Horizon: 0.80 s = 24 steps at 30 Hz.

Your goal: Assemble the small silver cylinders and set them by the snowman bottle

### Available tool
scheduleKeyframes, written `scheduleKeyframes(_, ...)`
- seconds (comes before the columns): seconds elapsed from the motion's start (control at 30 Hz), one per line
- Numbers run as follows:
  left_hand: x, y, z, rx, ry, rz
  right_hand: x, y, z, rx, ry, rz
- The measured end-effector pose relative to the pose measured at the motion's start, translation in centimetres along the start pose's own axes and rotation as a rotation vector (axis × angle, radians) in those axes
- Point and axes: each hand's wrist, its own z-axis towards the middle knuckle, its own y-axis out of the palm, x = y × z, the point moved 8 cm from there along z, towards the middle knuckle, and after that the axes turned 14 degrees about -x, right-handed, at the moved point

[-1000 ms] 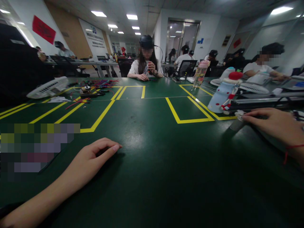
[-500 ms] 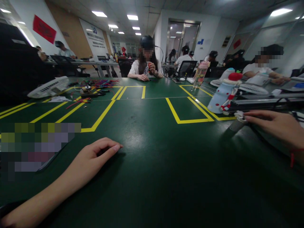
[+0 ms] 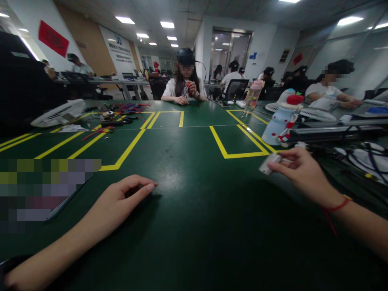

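My right hand (image 3: 304, 171) is closed, its thumb and fingers pinching a small whitish-grey block-like piece (image 3: 269, 163) just above the table at the right. Its exact kind is blurred. Behind the fingers shows a small white thing (image 3: 301, 144), mostly covered by the hand. Past the hand stands a light-blue bottle (image 3: 273, 128) with a red pompom top and red dots. My left hand (image 3: 125, 196) rests on the green table (image 3: 194, 226), thumb against the curled index finger, with nothing seen in it.
Black cables (image 3: 363, 161) lie right of my right hand, before dark metal rails (image 3: 327, 133). A pink-lidded bottle (image 3: 253, 97) stands farther back. Coloured wires (image 3: 127, 108) and a white fan-like unit (image 3: 60, 113) lie at the left. A person (image 3: 184, 85) sits opposite; others work behind.
My right hand has moved left and toward me from beside the blue bottle, now carrying the whitish-grey piece. My left hand stays put. The view has shifted slightly.
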Motion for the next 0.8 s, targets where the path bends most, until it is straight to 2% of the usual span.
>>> scheduleKeyframes(0.07, 1.2, 0.2, 0.3, 0.018, 0.042, 0.053, -1.6, 7.7, -1.4, -0.388, 0.132, 0.444)
scheduleKeyframes(0.13, 3.5, 1.1, 0.3, 0.032, 0.177, 0.100, -3.4, 14.4, -3.6, -0.677, 0.320, 0.781)
scheduleKeyframes(0.2, 6.5, 2.1, -0.3, 0.082, 0.387, 0.118, -4.7, 18.8, -5.2, -0.828, 0.473, 0.969)
scheduleKeyframes(0.27, 8.8, 3.7, -1.0, 0.068, 0.563, 0.119, -5.4, 21.1, -5.9, -0.890, 0.539, 1.040)
scheduleKeyframes(0.33, 9.7, 4.7, -1.3, 0.067, 0.617, 0.101, -5.6, 21.8, -6.0, -0.913, 0.540, 1.047)
scheduleKeyframes(0.43, 9.7, 5.1, -1.4, 0.063, 0.630, 0.051, -5.5, 21.1, -5.6, -0.882, 0.445, 0.986)
scheduleKeyframes(0.5, 9.2, 4.9, -1.3, 0.058, 0.608, 0.007, -6.1, 19.7, -4.7, -0.798, 0.228, 0.864)
scheduleKeyframes(0.6, 8.0, 4.6, -0.8, 0.065, 0.507, -0.061, -8.2, 17.3, -4.0, -0.653, -0.199, 0.538)
scheduleKeyframes(0.63, 7.7, 4.6, -0.5, 0.065, 0.475, -0.077, -8.8, 17.1, -4.2, -0.635, -0.292, 0.427)
scheduleKeyframes(0.7, 7.6, 4.8, -0.1, 0.053, 0.448, -0.090, -9.0, 17.4, -4.5, -0.643, -0.363, 0.271)
scheduleKeyframes(0.8, 8.2, 5.1, 0.4, 0.027, 0.482, -0.090, -8.1, 18.4, -4.6, -0.682, -0.337, 0.235)
